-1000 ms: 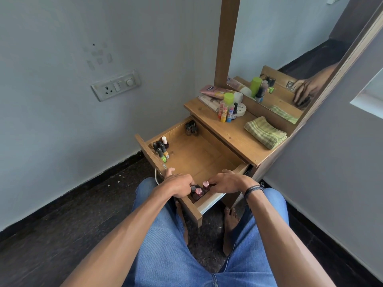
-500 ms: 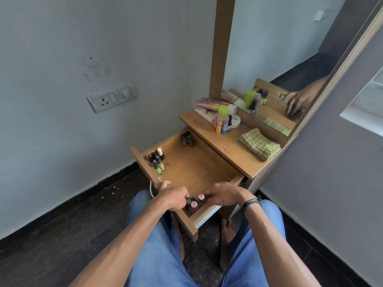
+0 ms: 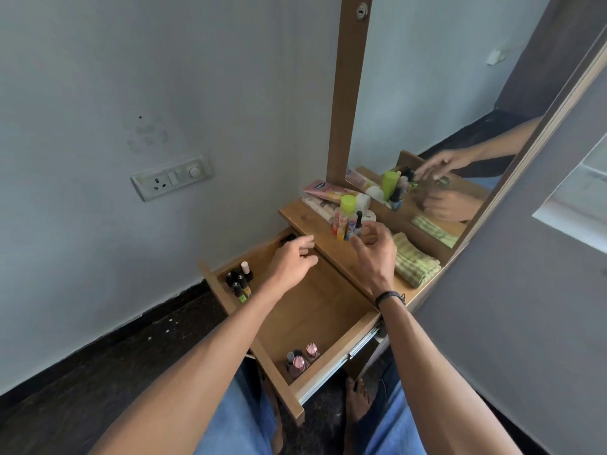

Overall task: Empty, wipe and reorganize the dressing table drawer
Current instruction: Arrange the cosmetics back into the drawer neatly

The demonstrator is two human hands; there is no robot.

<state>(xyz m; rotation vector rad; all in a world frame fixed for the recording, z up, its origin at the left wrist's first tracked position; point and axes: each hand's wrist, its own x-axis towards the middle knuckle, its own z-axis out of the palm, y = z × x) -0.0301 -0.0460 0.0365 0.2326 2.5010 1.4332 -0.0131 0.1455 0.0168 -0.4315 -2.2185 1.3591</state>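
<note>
The wooden drawer [image 3: 315,310] of the dressing table stands pulled out. Small nail polish bottles stand in its left corner [image 3: 239,280] and in its near corner [image 3: 300,357]. My left hand [image 3: 292,262] hovers over the far left end of the drawer, fingers loosely bent, holding nothing. My right hand [image 3: 374,249] hangs above the tabletop edge with relaxed fingers, empty, just in front of a cluster of small bottles [image 3: 346,221]. A folded green checked cloth [image 3: 415,267] lies on the tabletop [image 3: 312,221] to the right.
Tubes and a white round jar [image 3: 328,197] lie at the back of the tabletop against the mirror [image 3: 460,126]. A wall socket plate [image 3: 170,177] is at the left. My knees in blue jeans and a bare foot [image 3: 356,405] sit under the drawer front.
Both hands have left the bottles in the drawer's near corner and risen forward, the left over the drawer's far end, the right toward the tabletop bottles. The camera has tilted.
</note>
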